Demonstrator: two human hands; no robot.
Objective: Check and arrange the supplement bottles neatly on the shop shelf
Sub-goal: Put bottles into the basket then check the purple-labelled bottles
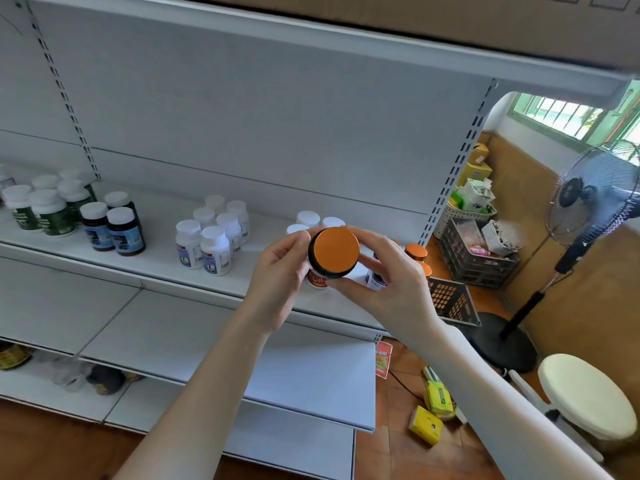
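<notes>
I hold an orange-capped bottle (334, 252) in front of the white shelf (156, 258), its cap facing me. My left hand (277, 282) grips its left side and my right hand (384, 282) grips its right side and underside. On the shelf stand groups of bottles: green-labelled ones with white caps (48, 211) at the far left, dark blue-labelled ones (114, 230), white ones (214, 233) in the middle, and white-capped ones (308, 220) just behind my hands. More orange-capped bottles (415, 252) stand at the shelf's right end, partly hidden by my right hand.
Lower shelves (214, 344) jut out beneath my arms. To the right, past the shelf end, stand plastic crates (474, 261), a standing fan (588, 209) and a white round stool (585, 393). Yellow packets (433, 407) lie on the floor.
</notes>
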